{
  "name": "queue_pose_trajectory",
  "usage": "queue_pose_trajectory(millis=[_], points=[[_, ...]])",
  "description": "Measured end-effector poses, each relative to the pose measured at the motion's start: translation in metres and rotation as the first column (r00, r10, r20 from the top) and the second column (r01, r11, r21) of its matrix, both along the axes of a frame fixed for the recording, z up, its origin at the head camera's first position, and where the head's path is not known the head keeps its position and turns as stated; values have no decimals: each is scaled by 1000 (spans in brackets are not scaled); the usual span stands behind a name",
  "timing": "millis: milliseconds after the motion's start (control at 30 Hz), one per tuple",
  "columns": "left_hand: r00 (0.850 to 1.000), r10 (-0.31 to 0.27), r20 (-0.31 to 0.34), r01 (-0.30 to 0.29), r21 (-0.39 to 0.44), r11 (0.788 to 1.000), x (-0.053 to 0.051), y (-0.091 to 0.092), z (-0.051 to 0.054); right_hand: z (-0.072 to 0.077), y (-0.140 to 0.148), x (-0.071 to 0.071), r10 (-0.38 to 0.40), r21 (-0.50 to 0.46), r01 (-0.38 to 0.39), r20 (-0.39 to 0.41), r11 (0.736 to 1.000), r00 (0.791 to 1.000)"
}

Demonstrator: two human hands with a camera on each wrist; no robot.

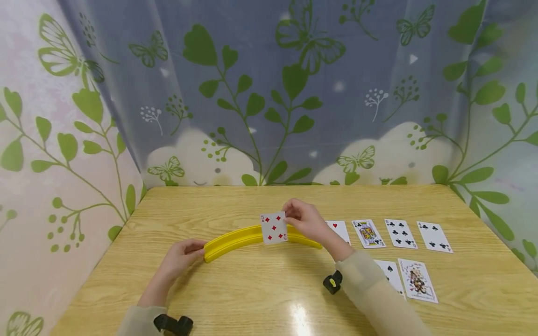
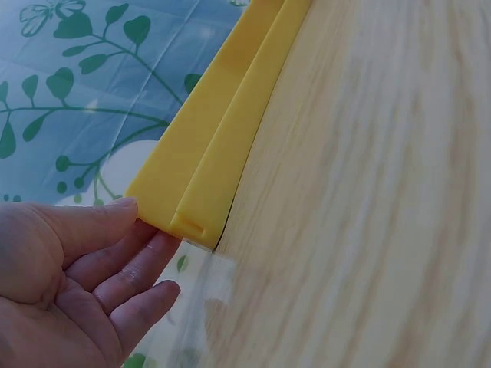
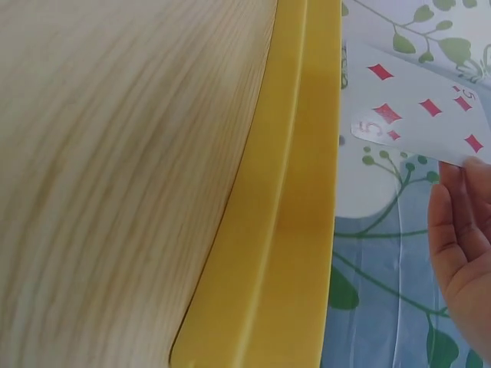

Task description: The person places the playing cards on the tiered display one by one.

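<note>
A curved yellow card holder (image 1: 235, 239) stands on the wooden table with its groove running lengthwise. My left hand (image 1: 178, 259) pinches the holder's left end; in the left wrist view the thumb (image 2: 100, 222) lies against one face and the fingers are at the end's other side. Above the holder's right half, a five of diamonds (image 1: 274, 227) is held upright, facing the head camera, its right edge pinched by my right hand (image 1: 310, 223). The right wrist view shows this card (image 3: 414, 107) raised beyond the yellow holder (image 3: 295, 192), apart from its groove.
Face up at right lie a king of clubs (image 1: 369, 233), a six of clubs (image 1: 401, 233), a four of clubs (image 1: 435, 236) and a joker (image 1: 418, 280). A heart card (image 1: 339, 229) and a spade card (image 1: 392, 273) are partly hidden by my right arm. A patterned curtain (image 1: 260, 116) hangs behind the table (image 1: 235, 298).
</note>
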State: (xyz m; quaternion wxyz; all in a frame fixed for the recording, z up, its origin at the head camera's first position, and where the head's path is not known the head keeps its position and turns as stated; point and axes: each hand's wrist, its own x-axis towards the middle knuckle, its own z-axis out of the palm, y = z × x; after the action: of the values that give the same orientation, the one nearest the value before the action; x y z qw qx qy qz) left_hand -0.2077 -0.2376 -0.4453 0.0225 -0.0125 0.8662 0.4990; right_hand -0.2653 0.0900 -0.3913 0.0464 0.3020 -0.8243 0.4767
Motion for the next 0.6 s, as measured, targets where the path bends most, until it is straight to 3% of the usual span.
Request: queue_pose_trajectory(millis=[367,500,600], points=[[1000,-2,2,2,20,1000,-1,-1,-1,0,-27,-2,66,-9,-66,5,998,998],[1000,2,2,-2,22,1000,-1,-1,-3,19,-38,12,80,-7,-80,4,997,997],[1000,4,1,-4,21,1000,-1,-2,-3,20,-45,11,96,-4,-96,-7,995,995]])
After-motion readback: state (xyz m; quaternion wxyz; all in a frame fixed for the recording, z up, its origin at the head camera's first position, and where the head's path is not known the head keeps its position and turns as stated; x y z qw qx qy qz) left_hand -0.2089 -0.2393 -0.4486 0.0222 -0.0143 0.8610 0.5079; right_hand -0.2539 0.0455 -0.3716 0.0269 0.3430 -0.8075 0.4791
